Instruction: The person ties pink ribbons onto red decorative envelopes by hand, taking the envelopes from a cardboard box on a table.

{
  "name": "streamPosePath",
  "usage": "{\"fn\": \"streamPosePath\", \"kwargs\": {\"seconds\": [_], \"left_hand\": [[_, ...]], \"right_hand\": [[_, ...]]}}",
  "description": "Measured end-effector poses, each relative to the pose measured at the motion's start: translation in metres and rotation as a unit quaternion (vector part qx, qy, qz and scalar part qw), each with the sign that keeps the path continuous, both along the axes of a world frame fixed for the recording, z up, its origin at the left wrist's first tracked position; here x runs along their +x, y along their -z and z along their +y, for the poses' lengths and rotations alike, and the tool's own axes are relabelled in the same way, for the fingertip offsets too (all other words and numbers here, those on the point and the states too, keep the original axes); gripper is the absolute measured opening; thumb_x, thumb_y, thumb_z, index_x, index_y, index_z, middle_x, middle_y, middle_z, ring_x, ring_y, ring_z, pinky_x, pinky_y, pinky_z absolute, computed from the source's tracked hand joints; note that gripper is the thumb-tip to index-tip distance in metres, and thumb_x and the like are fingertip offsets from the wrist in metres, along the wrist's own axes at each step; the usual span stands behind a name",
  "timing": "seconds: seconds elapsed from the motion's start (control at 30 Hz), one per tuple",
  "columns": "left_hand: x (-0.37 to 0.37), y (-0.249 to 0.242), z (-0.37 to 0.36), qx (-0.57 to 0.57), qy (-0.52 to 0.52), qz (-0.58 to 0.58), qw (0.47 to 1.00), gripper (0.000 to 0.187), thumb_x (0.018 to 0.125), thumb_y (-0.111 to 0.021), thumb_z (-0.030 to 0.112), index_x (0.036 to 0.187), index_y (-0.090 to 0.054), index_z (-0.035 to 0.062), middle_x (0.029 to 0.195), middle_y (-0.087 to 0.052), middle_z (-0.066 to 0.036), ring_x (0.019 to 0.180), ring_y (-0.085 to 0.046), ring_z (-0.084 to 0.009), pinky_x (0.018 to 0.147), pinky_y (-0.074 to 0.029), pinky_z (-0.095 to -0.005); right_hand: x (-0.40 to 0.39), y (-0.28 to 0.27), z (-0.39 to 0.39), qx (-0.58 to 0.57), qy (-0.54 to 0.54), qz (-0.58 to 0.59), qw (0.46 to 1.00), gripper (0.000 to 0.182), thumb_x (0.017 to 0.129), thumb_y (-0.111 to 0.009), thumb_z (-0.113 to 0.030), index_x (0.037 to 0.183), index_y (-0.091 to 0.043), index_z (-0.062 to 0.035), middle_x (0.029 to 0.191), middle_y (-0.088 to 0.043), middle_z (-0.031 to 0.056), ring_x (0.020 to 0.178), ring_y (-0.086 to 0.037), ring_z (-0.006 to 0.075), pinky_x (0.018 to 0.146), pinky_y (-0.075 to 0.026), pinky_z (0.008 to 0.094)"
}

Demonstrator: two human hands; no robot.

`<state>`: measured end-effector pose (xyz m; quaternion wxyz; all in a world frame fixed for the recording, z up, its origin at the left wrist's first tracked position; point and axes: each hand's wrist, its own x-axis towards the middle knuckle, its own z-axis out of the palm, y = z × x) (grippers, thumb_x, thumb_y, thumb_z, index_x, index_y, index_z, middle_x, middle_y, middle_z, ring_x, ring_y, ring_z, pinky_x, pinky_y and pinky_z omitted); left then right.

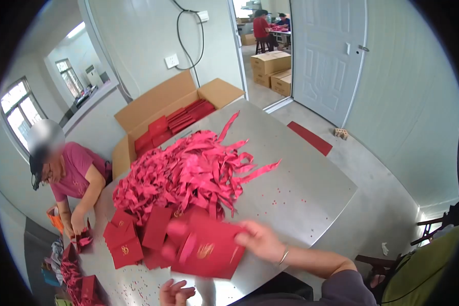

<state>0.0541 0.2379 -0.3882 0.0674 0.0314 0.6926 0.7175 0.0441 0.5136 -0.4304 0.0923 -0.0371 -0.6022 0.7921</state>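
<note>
My right hand pinches the edge of a flat red gift bag with a gold emblem, held above the near side of the metal table. A pink-red ribbon hangs at the bag's left side, blurred by motion. At the bottom edge my left hand is partly in view, its fingers loosely bent and apart, holding nothing. Left of the held bag lie several more red bags, fanned and overlapping. Just behind them rises a big tangled heap of pink-red ribbons.
An open cardboard box of red bags stands behind the metal table. Tiny red bits dot the tabletop. On the left, a co-worker handles a red piece beside more bags. Cartons stand beyond the doorway by the door.
</note>
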Motion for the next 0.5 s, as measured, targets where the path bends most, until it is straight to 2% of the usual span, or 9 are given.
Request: {"fn": "streamPosePath", "kwargs": {"seconds": [0.07, 0.1, 0.17, 0.2, 0.27, 0.3, 0.33, 0.4, 0.5], "left_hand": [[-0.007, 0.035, -0.003, -0.143, 0.058, 0.037, 0.987, 0.031, 0.094, -0.053, 0.003, 0.124, -0.050, -0.0025, 0.118, -0.060, -0.015, 0.098, -0.062, -0.0206, 0.086, -0.052, -0.0310], [-0.005, 0.035, 0.008, -0.172, 0.068, 0.077, 0.980, 0.027, 0.093, -0.055, 0.002, 0.120, -0.055, -0.0024, 0.116, -0.062, -0.013, 0.099, -0.061, -0.0206, 0.087, -0.050, -0.0296], [-0.004, 0.054, 0.013, -0.165, 0.058, 0.060, 0.983, 0.025, 0.093, -0.057, 0.006, 0.116, -0.057, -0.0032, 0.109, -0.065, -0.012, 0.098, -0.061, -0.0196, 0.087, -0.049, -0.0293], [-0.006, 0.049, 0.019, -0.279, 0.058, 0.153, 0.946, 0.024, 0.092, -0.059, 0.011, 0.111, -0.060, -0.0038, 0.102, -0.066, -0.012, 0.096, -0.061, -0.0182, 0.085, -0.049, -0.0297], [0.000, 0.067, 0.023, -0.202, -0.007, 0.049, 0.978, 0.025, 0.092, -0.058, 0.015, 0.109, -0.061, -0.0038, 0.098, -0.066, -0.011, 0.093, -0.061, -0.0167, 0.082, -0.049, -0.0291], [-0.001, 0.081, 0.018, -0.215, -0.007, 0.060, 0.975, 0.023, 0.093, -0.057, 0.014, 0.107, -0.061, -0.0034, 0.095, -0.065, -0.010, 0.085, -0.059, -0.0157, 0.077, -0.049, -0.0283], [-0.005, 0.083, 0.022, -0.213, -0.015, 0.060, 0.975, 0.023, 0.093, -0.057, 0.014, 0.107, -0.061, -0.0034, 0.095, -0.065, -0.010, 0.085, -0.059, -0.0157, 0.077, -0.049, -0.0283], [-0.012, 0.085, 0.028, -0.226, -0.036, 0.083, 0.970, 0.021, 0.092, -0.057, 0.012, 0.105, -0.062, -0.0033, 0.093, -0.065, -0.010, 0.083, -0.059, -0.0160, 0.076, -0.049, -0.0286], [-0.023, 0.089, 0.039, -0.246, -0.066, 0.112, 0.961, 0.018, 0.091, -0.057, 0.010, 0.103, -0.063, -0.0032, 0.090, -0.065, -0.011, 0.080, -0.059, -0.0165, 0.073, -0.049, -0.0291]], "right_hand": [[-0.022, -0.007, 0.053, -0.004, 0.112, 0.033, 0.993, 0.023, 0.095, -0.056, -0.015, 0.116, -0.055, -0.0031, 0.101, -0.061, -0.0012, 0.094, -0.056, 0.0077, 0.082, -0.048, 0.0263], [-0.037, -0.010, 0.082, 0.000, 0.163, 0.034, 0.986, 0.021, 0.095, -0.056, -0.015, 0.113, -0.056, -0.0033, 0.098, -0.061, -0.0009, 0.089, -0.055, 0.0079, 0.077, -0.048, 0.0254], [-0.074, -0.014, 0.141, -0.021, 0.247, 0.031, 0.968, 0.019, 0.095, -0.057, -0.017, 0.108, -0.057, -0.0031, 0.091, -0.060, -0.0002, 0.078, -0.054, 0.0085, 0.068, -0.047, 0.0245], [-0.096, -0.015, 0.171, -0.047, 0.279, 0.027, 0.959, 0.020, 0.094, -0.058, -0.018, 0.106, -0.058, -0.0028, 0.087, -0.060, 0.0002, 0.072, -0.053, 0.0089, 0.063, -0.045, 0.0246], [-0.139, -0.020, 0.221, 0.054, 0.345, -0.013, 0.937, 0.023, 0.094, -0.058, -0.024, 0.106, -0.058, -0.0047, 0.081, -0.057, -0.0015, 0.065, -0.049, 0.0071, 0.052, -0.039, 0.0234], [-0.165, -0.011, 0.248, 0.076, 0.357, -0.011, 0.931, 0.023, 0.094, -0.058, -0.024, 0.106, -0.059, -0.0049, 0.080, -0.057, -0.0013, 0.062, -0.048, 0.0074, 0.051, -0.038, 0.0234], [-0.190, -0.002, 0.272, 0.096, 0.369, -0.008, 0.924, 0.022, 0.093, -0.058, -0.024, 0.105, -0.059, -0.0050, 0.078, -0.056, -0.0011, 0.059, -0.046, 0.0078, 0.049, -0.037, 0.0234], [-0.229, 0.003, 0.298, 0.026, 0.381, -0.054, 0.923, 0.023, 0.092, -0.059, -0.023, 0.106, -0.060, -0.0051, 0.075, -0.055, -0.0010, 0.054, -0.044, 0.0081, 0.045, -0.034, 0.0232], [-0.276, 0.019, 0.328, 0.014, 0.352, -0.084, 0.932, 0.029, 0.091, -0.061, -0.025, 0.109, -0.060, -0.0030, 0.075, -0.056, 0.0010, 0.056, -0.047, 0.0095, 0.045, -0.035, 0.0244]]}}
